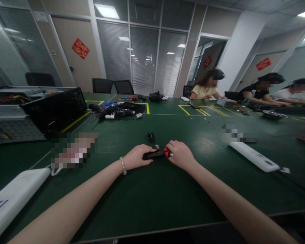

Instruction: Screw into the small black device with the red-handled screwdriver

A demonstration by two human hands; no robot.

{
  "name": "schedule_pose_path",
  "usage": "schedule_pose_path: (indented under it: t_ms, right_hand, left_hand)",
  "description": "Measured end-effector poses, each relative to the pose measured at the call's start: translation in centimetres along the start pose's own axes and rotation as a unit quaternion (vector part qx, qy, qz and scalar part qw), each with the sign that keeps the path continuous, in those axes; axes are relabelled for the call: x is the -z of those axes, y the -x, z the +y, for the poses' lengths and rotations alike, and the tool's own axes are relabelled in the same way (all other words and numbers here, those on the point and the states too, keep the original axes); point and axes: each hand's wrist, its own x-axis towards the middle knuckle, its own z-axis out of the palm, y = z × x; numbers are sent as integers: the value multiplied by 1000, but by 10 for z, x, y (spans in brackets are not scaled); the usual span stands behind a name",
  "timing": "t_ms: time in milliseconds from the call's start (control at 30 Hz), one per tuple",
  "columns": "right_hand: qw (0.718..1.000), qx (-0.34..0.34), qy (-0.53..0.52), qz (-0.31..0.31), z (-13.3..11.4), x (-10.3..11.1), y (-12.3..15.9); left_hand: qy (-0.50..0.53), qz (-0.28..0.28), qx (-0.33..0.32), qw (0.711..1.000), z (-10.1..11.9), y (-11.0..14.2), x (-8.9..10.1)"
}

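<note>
Over the middle of the green table, my left hand [139, 156] grips the near end of a dark elongated object [156, 155] between thumb and fingers. Its other end carries red parts [167, 152] with a bit of silver metal, and my right hand [181, 154] has its fingers closed around these. I cannot make out the exact kind of this object. Just beyond my hands lies a small bundled black cable [150, 137]. A small beige piece [157, 147] shows close to my left fingertips.
At left stands an open computer case [15, 122], with a white power bank [20, 193] nearer me. Another white power bank [254, 156] lies at right. Tools and cables [117, 110] are heaped farther back. Several people sit at the far right, one in a yellow shirt [204, 91].
</note>
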Motion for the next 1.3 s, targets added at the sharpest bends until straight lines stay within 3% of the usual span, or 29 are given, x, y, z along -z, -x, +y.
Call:
schedule_pose_path:
  t_ms: [1300]
  right_hand:
    - [1000,3,-8,-4,5,-4,0]
  left_hand:
    - [-3,11,-2,1000,-2,0,-4]
